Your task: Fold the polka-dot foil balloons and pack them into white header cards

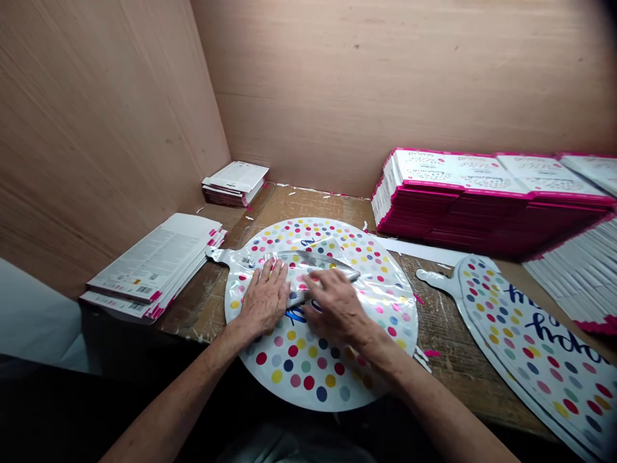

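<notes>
A round foil balloon (pixel 322 370), flat and uninflated, lies in front of me. It is white with many-coloured dots, and blue lettering is partly covered by my hands. Its narrow neck points left. My left hand (pixel 265 296) rests flat on the balloon's left half, fingers stretched out. Just to its right, my right hand (pixel 335 305) has its fingers curled on the foil and is slightly blurred; its fingertips appear to grip a raised fold of the balloon. A curved silvery crease runs above both hands.
More flat dotted balloons (pixel 530 341) are stacked at the right. Behind them stand long rows of white and pink printed packets (pixel 457 170). Two packet stacks are on the left, a larger one (pixel 159 257) and a smaller one (pixel 236 177). Wooden panels (pixel 366 83) enclose the cardboard-covered table (pixel 308 200).
</notes>
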Demonstrator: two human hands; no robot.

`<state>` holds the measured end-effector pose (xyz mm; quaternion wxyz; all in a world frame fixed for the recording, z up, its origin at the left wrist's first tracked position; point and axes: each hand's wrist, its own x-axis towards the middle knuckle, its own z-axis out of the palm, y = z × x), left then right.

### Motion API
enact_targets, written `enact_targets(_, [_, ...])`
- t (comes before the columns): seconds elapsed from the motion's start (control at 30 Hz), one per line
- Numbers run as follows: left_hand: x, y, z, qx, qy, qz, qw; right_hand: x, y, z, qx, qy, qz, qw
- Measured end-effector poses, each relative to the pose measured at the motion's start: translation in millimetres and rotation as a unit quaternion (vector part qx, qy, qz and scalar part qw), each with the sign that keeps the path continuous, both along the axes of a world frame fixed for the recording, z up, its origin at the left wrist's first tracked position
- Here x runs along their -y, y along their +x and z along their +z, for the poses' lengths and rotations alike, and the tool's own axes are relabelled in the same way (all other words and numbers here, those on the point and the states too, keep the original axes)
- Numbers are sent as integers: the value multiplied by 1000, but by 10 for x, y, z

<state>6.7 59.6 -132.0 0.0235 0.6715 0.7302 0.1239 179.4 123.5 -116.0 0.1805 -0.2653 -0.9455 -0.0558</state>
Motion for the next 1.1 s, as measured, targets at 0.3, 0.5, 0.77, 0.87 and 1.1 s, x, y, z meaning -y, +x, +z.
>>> enact_targets(0.3, [-111, -285, 479, 37, -56, -165, 984, 96, 69, 27, 89, -18, 165, 982])
enact_targets(0.5, [-111, -404, 346, 176, -94, -142, 969, -151, 531, -72, -165, -282, 61, 943])
enact_targets(0.77, [-165, -61, 173, 277, 71, 112, 952, -553, -72, -17, -144, -275, -262, 914])
enact_targets(0.87, [-129, 29, 134, 270, 113, 123, 948, -603, -151, -6, -100, -256, -293, 916])
enact_targets(1.1, [-125, 47, 82, 73, 86, 201, 973, -575, -375, 13, -8, -217, -315, 924])
